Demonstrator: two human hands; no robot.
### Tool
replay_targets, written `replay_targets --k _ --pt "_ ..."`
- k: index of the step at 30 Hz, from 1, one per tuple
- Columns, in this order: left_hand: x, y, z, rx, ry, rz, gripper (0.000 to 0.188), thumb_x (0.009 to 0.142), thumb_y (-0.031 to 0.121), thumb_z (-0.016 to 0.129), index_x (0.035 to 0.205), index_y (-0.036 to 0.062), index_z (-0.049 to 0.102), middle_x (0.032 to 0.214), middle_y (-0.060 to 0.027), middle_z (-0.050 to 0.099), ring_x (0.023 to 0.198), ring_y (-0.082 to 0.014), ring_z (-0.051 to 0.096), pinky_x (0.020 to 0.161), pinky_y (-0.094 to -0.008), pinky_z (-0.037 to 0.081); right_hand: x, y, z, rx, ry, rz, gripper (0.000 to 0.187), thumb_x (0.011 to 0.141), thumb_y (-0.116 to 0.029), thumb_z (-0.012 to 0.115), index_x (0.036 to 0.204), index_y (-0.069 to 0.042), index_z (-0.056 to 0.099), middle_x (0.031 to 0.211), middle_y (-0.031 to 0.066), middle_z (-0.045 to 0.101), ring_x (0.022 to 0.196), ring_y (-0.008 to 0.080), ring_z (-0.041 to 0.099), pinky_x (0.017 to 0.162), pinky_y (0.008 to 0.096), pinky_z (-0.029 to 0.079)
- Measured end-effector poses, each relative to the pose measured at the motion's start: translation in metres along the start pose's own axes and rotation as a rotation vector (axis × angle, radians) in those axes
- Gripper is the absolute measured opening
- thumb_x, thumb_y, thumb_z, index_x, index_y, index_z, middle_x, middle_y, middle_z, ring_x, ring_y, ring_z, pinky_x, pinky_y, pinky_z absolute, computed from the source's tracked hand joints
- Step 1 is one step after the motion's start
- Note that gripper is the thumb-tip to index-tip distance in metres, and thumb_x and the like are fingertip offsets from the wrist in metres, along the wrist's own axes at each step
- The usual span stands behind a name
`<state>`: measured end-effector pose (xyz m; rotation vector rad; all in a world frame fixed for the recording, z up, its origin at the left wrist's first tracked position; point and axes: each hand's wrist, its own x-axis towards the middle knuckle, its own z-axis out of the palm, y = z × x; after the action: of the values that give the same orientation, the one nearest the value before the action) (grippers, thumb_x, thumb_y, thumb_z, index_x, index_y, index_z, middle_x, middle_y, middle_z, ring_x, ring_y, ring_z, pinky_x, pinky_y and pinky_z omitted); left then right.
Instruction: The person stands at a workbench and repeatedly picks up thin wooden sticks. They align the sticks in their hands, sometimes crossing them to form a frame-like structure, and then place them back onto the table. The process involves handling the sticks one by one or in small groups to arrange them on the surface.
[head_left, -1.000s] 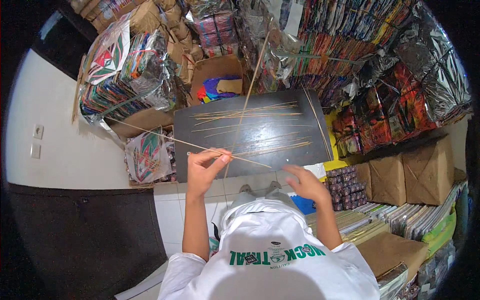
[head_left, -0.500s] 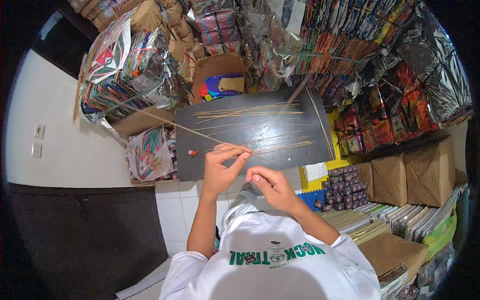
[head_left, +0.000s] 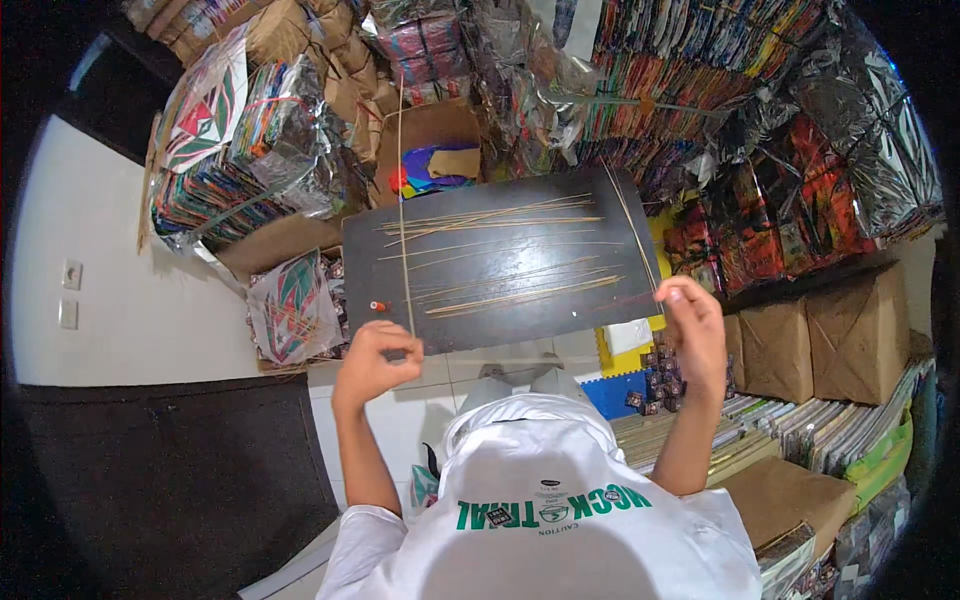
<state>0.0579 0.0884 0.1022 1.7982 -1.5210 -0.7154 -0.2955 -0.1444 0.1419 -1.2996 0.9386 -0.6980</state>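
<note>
My left hand [head_left: 378,362] is at the near left edge of the dark table, fingers closed round the lower end of a thin bamboo stick [head_left: 403,220]. The stick points away from me across the table's left side. My right hand [head_left: 692,325] is raised past the table's near right corner, its fingers curled into a pinch; anything between them is too fine to make out. Several loose bamboo sticks [head_left: 520,297] lie in rough rows on the table [head_left: 500,334]. A small orange spool [head_left: 377,306] stands near its left edge.
Beyond the table is an open cardboard box [head_left: 428,125] with colourful pieces. Wrapped stacks [head_left: 255,150] rise at the far left, bundles [head_left: 810,190] at the right. Small dark packs [head_left: 665,375] and brown parcels [head_left: 835,335] sit at the right. A printed sheet [head_left: 297,305] lies left.
My hands have moved apart: the left one toward me and left, the right one far to the right and slightly away. The held stick has swung from a slant to nearly straight ahead.
</note>
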Motion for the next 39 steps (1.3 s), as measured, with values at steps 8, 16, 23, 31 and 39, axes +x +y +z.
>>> replay_targets --k 8,16,23,31,39 --pt "-0.015 -0.036 -0.002 -0.952 0.603 -0.209 0.008 0.087 0.005 0.067 0.086 -0.0033 0.067 0.092 -0.0050 0.064 0.080 -0.0110 0.057 0.075 -0.0248 0.044 0.003 0.069 -0.054 -0.384 -0.159 0.094 0.017 0.098 -0.015 0.058 0.097 0.000 0.067 0.082 -0.0025 0.064 0.082 0.0077 0.055 0.076 0.0248 0.044" --pt "0.002 -0.044 -0.002 -0.786 1.086 -0.181 0.013 0.093 0.009 0.067 0.096 -0.0031 0.071 0.099 -0.0042 0.066 0.079 -0.0088 0.057 0.074 -0.0242 0.047 -0.009 0.205 -0.150 -0.894 -0.145 0.366 0.017 0.091 -0.012 0.059 0.097 -0.001 0.071 0.088 0.0093 0.072 0.083 0.0171 0.066 0.078 0.0330 0.051" --pt "0.010 -0.004 0.009 -0.513 0.846 -0.196 0.015 0.092 0.008 0.067 0.096 -0.0057 0.072 0.100 -0.0054 0.069 0.090 -0.0102 0.061 0.082 -0.0243 0.048 -0.001 0.197 -0.095 -1.043 -0.108 0.244 0.034 0.090 -0.014 0.060 0.123 -0.006 0.065 0.112 0.0165 0.069 0.110 0.0278 0.064 0.097 0.0365 0.048" --pt "0.044 0.056 0.067 -0.588 0.448 0.016 0.011 0.088 0.004 0.069 0.094 -0.0033 0.075 0.098 -0.0105 0.074 0.094 -0.0154 0.067 0.085 -0.0287 0.051 0.001 0.094 0.110 -0.151 -0.345 -0.326 0.041 0.100 -0.019 0.052 0.137 -0.001 0.051 0.130 0.0104 0.059 0.122 0.0209 0.053 0.106 0.0338 0.038" --pt "0.048 0.055 0.063 -0.171 0.472 0.073 0.008 0.084 0.008 0.071 0.087 0.0026 0.075 0.096 -0.0079 0.074 0.088 -0.0203 0.068 0.088 -0.0337 0.046 -0.022 0.039 0.131 -0.130 -0.628 -0.028 0.022 0.102 -0.017 0.049 0.102 -0.002 0.064 0.095 0.0022 0.065 0.092 0.0080 0.056 0.083 0.0256 0.044"
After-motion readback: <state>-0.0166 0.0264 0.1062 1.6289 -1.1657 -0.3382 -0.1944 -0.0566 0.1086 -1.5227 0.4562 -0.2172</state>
